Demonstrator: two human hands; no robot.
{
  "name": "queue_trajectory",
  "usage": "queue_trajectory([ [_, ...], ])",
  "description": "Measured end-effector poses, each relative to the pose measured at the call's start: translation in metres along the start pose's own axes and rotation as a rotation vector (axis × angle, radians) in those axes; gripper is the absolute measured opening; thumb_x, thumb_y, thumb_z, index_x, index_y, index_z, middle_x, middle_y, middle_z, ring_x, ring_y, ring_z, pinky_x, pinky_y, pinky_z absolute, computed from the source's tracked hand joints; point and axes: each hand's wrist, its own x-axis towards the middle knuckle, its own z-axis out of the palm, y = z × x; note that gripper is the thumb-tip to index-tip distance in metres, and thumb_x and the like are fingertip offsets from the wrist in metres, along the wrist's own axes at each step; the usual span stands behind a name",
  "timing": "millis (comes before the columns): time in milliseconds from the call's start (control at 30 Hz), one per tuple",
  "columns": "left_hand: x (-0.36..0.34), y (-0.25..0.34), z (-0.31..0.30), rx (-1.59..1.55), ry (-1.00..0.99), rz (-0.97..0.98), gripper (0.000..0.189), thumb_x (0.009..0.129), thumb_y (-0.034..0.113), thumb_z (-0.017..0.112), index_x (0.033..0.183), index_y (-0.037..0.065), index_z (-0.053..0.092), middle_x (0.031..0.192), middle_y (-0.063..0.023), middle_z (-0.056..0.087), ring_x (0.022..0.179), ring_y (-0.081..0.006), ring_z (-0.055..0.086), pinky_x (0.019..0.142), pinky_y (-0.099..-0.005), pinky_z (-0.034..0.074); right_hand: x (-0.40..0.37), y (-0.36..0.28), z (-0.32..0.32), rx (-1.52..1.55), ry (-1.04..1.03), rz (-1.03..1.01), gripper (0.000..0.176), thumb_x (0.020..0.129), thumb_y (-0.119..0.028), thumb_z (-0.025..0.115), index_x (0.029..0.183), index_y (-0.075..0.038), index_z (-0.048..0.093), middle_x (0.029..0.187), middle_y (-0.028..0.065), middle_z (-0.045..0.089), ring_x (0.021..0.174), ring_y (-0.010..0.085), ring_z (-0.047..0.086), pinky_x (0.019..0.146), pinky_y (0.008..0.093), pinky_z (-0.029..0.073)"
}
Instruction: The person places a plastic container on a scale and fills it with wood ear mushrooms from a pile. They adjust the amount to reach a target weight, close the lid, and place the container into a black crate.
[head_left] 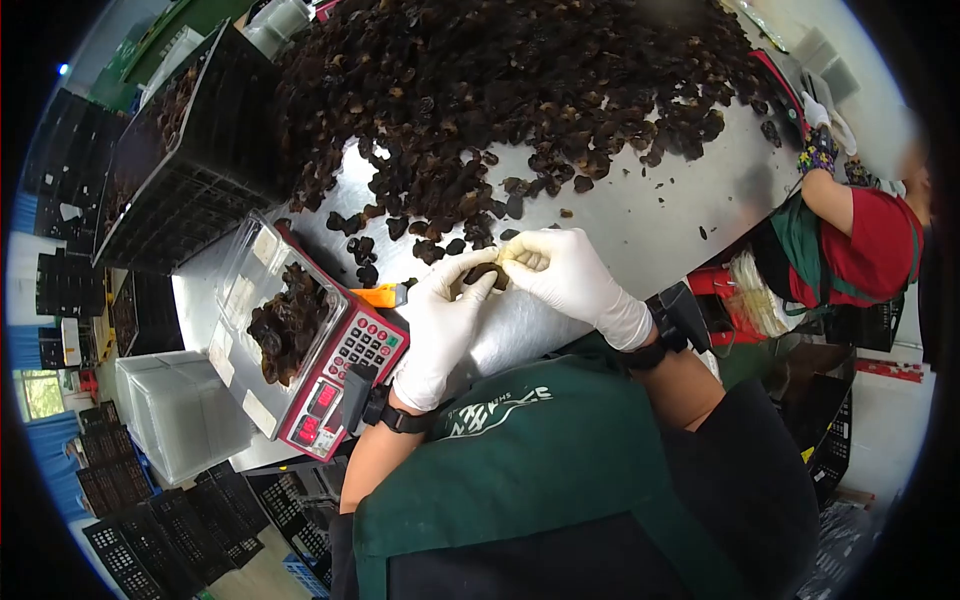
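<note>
My left hand (445, 325), in a white glove, pinches a small dark brown mushroom-like piece (484, 272) over the metal table (520, 325). Its fingers are closed on the piece's left side. My right hand (565, 272), also gloved in white, has thumb and fingers pressed together at the same piece's upper right edge. The two hands meet at their fingertips. Left of them, a red digital scale (345, 385) carries a clear container with a clump of dark pieces (288, 325). An orange-handled tool (380, 295) lies between the scale and my left hand.
A big heap of dark pieces (480, 90) covers the table's far side. Black crates (190, 160) stand at the left, above stacked clear containers (185, 415). A co-worker in a red shirt (880, 240) is at the right, near another red device (780, 90).
</note>
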Motion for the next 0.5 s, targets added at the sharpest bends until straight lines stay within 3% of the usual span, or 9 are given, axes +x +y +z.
queue_trajectory([
  [100,-0.003,-0.007,-0.002,0.012,0.028,-0.028,0.025,0.092,-0.006,0.064,0.117,-0.005,0.065,0.106,-0.0109,0.07,0.091,-0.0141,0.068,0.08,-0.0255,0.056,0.002,-0.001,0.002,0.117,-0.05,0.052,0.013,0.089,-0.01,0.068,0.097,0.001,0.071,0.08,0.0031,0.069,0.072,0.0059,0.061,0.069,0.0231,0.051],
  [200,-0.013,-0.019,-0.004,0.019,0.047,-0.072,0.026,0.091,-0.004,0.065,0.116,-0.003,0.066,0.103,-0.0092,0.071,0.086,-0.0117,0.067,0.078,-0.0237,0.054,0.006,0.009,0.006,0.043,-0.138,0.06,0.011,0.088,-0.009,0.068,0.095,0.0,0.07,0.079,0.0043,0.069,0.071,0.0074,0.061,0.068,0.0233,0.051],
  [300,-0.026,-0.02,-0.012,0.059,0.071,-0.103,0.021,0.091,0.003,0.066,0.112,0.0,0.068,0.095,-0.0054,0.071,0.08,-0.0074,0.065,0.072,-0.0214,0.05,0.013,0.021,0.016,-0.147,-0.259,-0.046,0.013,0.084,-0.008,0.07,0.096,-0.002,0.069,0.083,0.0061,0.067,0.074,0.0152,0.064,0.071,0.0267,0.052],
  [400,-0.048,-0.022,-0.036,0.065,0.086,-0.219,0.017,0.093,0.004,0.064,0.109,0.0,0.068,0.091,-0.0044,0.072,0.081,-0.0075,0.065,0.071,-0.0209,0.049,0.045,0.069,0.031,-0.378,-0.178,-0.236,0.024,0.076,-0.01,0.072,0.099,-0.005,0.068,0.095,0.0109,0.065,0.088,0.0259,0.064,0.081,0.0392,0.053],
  [433,-0.057,-0.019,-0.044,0.07,0.087,-0.26,0.014,0.097,0.007,0.06,0.106,-0.002,0.065,0.086,-0.0044,0.068,0.074,-0.0082,0.061,0.07,-0.0223,0.05,0.062,0.073,0.028,-0.549,-0.132,-0.268,0.036,0.073,-0.014,0.074,0.108,-0.009,0.066,0.112,0.0118,0.061,0.109,0.0316,0.057,0.093,0.0438,0.049],
  [467,-0.065,-0.011,-0.051,0.001,0.082,-0.354,0.014,0.098,0.008,0.058,0.105,-0.001,0.065,0.084,-0.0033,0.067,0.068,-0.0072,0.058,0.066,-0.0204,0.047,0.075,0.073,0.028,-0.652,-0.067,-0.211,0.047,0.075,-0.019,0.076,0.119,-0.013,0.064,0.124,0.0124,0.057,0.119,0.0335,0.05,0.097,0.0433,0.046],
  [500,-0.073,-0.005,-0.058,-0.041,0.11,-0.407,0.014,0.099,0.008,0.057,0.104,-0.001,0.066,0.083,-0.003,0.066,0.067,-0.0068,0.057,0.063,-0.0197,0.046,0.088,0.077,0.032,-0.649,-0.005,-0.249,0.053,0.075,-0.02,0.076,0.125,-0.015,0.061,0.129,0.012,0.054,0.12,0.0332,0.05,0.098,0.0432,0.046],
])
